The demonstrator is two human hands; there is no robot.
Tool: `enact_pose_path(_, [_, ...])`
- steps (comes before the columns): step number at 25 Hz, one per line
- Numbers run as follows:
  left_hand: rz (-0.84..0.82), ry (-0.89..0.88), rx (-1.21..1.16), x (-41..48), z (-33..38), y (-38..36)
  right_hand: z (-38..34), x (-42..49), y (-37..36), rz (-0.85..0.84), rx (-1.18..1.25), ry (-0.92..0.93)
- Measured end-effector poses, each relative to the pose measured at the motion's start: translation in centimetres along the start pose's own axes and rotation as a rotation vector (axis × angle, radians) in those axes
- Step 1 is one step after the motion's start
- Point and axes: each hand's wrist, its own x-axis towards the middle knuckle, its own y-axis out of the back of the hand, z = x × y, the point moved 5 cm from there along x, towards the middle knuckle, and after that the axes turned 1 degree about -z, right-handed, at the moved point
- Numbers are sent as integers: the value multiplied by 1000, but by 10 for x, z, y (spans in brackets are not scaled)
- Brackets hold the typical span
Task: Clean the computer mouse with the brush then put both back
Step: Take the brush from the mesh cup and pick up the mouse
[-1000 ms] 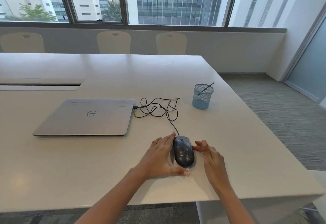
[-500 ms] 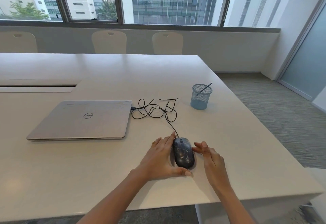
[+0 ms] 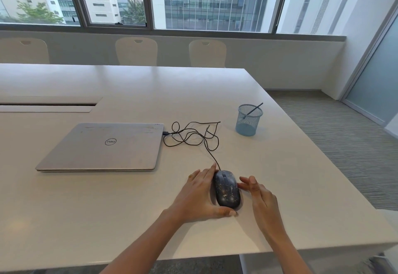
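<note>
A dark computer mouse [image 3: 227, 188] speckled with pale dust lies on the white table [image 3: 280, 176] near its front edge. Its black cable [image 3: 193, 135] runs in loose loops to the laptop. My left hand [image 3: 198, 196] lies flat against the mouse's left side with straight fingers, and the thumb reaches under its rear end. My right hand [image 3: 261, 196] is on the other side, its fingertips at the mouse's right flank. The brush [image 3: 255, 108] shows only as a thin dark handle leaning out of a blue mesh cup [image 3: 247, 122] further back right.
A shut silver laptop [image 3: 103, 146] lies to the left of the mouse. A cable slot [image 3: 47, 103] cuts the table at far left. Three pale chairs [image 3: 136, 50] stand behind the table under the windows. The table's right edge drops to grey carpet [image 3: 344, 144].
Both hands stay beside the mouse in nearly the same pose. Only the view has shifted slightly.
</note>
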Motion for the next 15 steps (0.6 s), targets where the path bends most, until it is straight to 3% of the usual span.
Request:
enact_pose_path(6, [27, -2, -22, 0, -1, 3, 4, 8, 6, 22, 129, -106])
enact_pose_path(12, [58, -6, -57, -1, -1, 6, -32, 70, 47, 331, 200, -26])
enact_pose_path(15, [52, -1, -69, 0, -4, 4, -50, 136, 70, 429, 99, 2])
